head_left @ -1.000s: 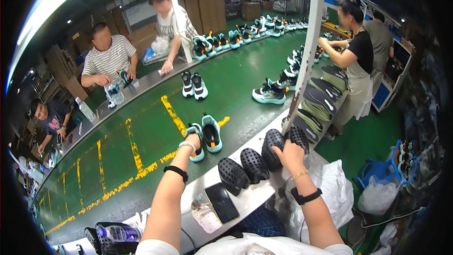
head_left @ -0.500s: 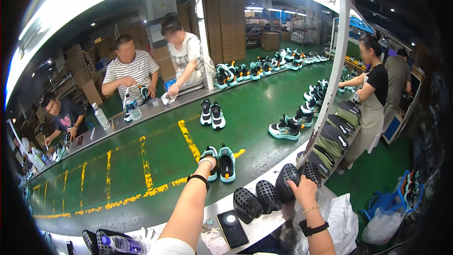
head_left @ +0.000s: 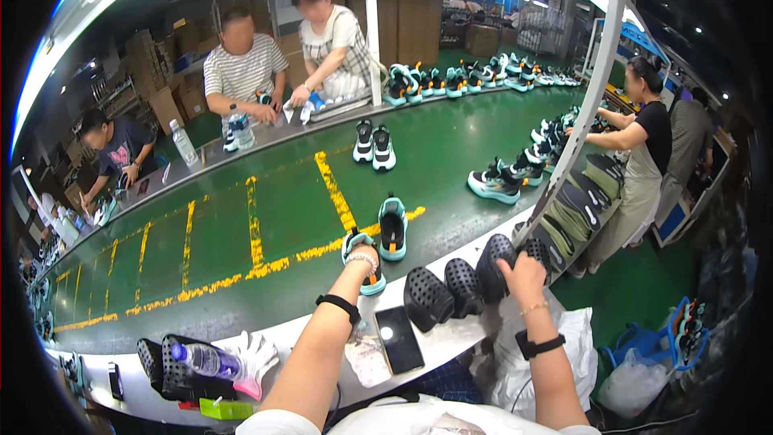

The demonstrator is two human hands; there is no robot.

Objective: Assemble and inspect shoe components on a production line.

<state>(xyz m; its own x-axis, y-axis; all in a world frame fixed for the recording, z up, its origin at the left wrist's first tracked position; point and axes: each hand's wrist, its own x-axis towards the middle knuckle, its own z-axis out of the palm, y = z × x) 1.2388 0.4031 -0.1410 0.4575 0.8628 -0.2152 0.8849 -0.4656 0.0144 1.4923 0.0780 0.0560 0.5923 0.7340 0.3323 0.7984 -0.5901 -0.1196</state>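
A teal, black and orange sneaker (head_left: 374, 284) stands at the near edge of the green conveyor belt. My left hand (head_left: 364, 254) is closed on its upper part, the fingers partly hidden by the shoe. Beside it, just to the right and farther off, stands its matching sneaker (head_left: 393, 229), untouched. At the right, my right hand (head_left: 526, 277) is closed on a black perforated clog (head_left: 494, 267) in a row on the white ledge, its thumb showing and its fingertips hidden. Two more clogs, a rounded one (head_left: 428, 298) and a smaller one (head_left: 464, 286), stand left of it.
A phone (head_left: 398, 340) lies on the ledge (head_left: 451, 341). A bottle (head_left: 205, 361) rests on black clogs at the left. A white post (head_left: 592, 89) rises by the right hand, near stacked dark insoles (head_left: 576, 221). Sneakers (head_left: 495, 183) line the belt; several co-workers stand around it.
The sneaker in my left hand has moved toward me and away from its mate. My right hand stays at the clogs. The view has shifted, showing more of the near ledge.
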